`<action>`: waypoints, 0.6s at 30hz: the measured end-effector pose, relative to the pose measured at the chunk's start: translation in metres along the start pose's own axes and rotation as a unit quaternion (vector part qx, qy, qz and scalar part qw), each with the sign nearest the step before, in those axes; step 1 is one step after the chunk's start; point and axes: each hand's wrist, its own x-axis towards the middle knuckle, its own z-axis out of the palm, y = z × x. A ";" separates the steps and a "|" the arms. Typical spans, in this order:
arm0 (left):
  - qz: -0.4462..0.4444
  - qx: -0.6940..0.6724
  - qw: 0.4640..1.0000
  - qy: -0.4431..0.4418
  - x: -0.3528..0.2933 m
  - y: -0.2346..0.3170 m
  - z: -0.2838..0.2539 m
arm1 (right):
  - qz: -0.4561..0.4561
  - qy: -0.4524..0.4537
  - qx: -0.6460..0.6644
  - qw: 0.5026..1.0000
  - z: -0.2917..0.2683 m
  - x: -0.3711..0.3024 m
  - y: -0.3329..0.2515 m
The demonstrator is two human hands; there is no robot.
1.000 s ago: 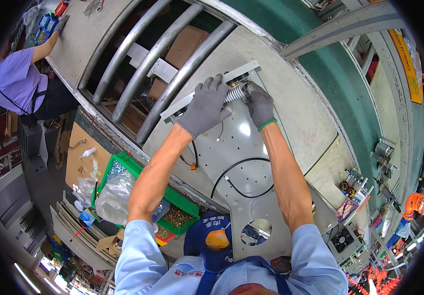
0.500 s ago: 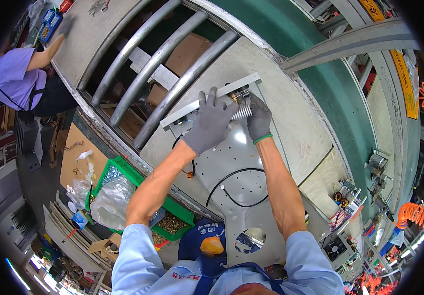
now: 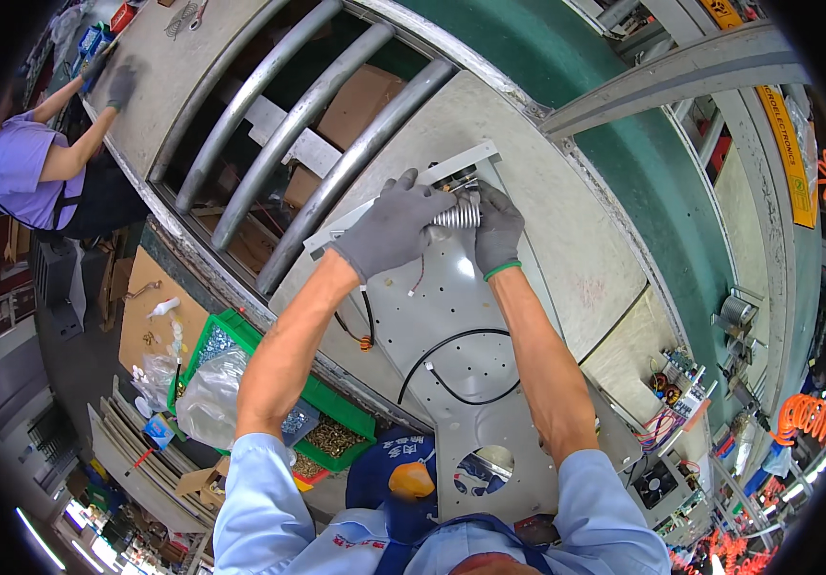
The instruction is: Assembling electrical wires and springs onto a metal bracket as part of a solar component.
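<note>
Flanked from both sides, apparently to steady it, the silvery ribbed metal coil [image 3: 459, 215] sits over the far end of the pale-grey perforated metal panel [image 3: 470, 305] — your grey-gloved right hand [image 3: 501, 226] closed on its right end, your grey-gloved left hand [image 3: 390, 230] part-curled against its left, whether gripping you cannot tell.

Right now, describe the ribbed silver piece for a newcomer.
Find the grey metal panel on the workbench. At its far end, between the left hand and right hand, is the ribbed silver piece; its stacked rings contrast with the flat panel.
</note>
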 end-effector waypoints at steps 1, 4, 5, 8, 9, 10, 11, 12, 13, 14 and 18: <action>-0.010 0.020 1.000 -0.007 -0.001 0.004 0.002 | -0.004 0.002 -0.004 1.000 -0.001 0.000 0.002; 0.001 0.045 0.999 0.025 -0.005 0.008 0.007 | -0.021 0.013 -0.009 1.000 -0.009 0.006 0.022; 0.004 0.051 0.999 0.019 -0.003 0.010 0.008 | -0.032 0.022 -0.006 0.999 -0.016 0.010 0.034; -0.002 0.057 0.998 0.009 -0.006 0.008 0.011 | -0.018 0.031 0.066 0.997 -0.009 0.007 0.035; -0.011 0.051 0.999 0.014 -0.009 0.005 0.011 | -0.011 0.024 0.089 0.996 0.003 -0.001 0.024; -0.012 0.043 0.999 0.020 -0.008 0.004 0.010 | -0.009 0.020 0.111 0.994 0.007 -0.003 0.016; -0.007 0.035 0.999 0.023 -0.010 0.002 0.009 | -0.018 0.011 0.074 0.997 0.006 -0.003 0.016; 0.001 0.025 0.999 0.026 -0.010 0.000 0.010 | -0.023 0.006 0.058 0.998 0.003 -0.001 0.016; 0.009 0.015 0.999 0.028 -0.010 -0.001 0.011 | -0.027 0.001 0.041 0.999 0.001 0.001 0.015; 0.010 0.016 0.999 0.030 -0.009 -0.002 0.012 | -0.031 -0.004 0.025 0.999 -0.001 0.003 0.015; -0.007 0.002 1.000 0.029 -0.008 -0.002 0.012 | -0.014 -0.004 0.025 1.000 -0.002 0.004 0.013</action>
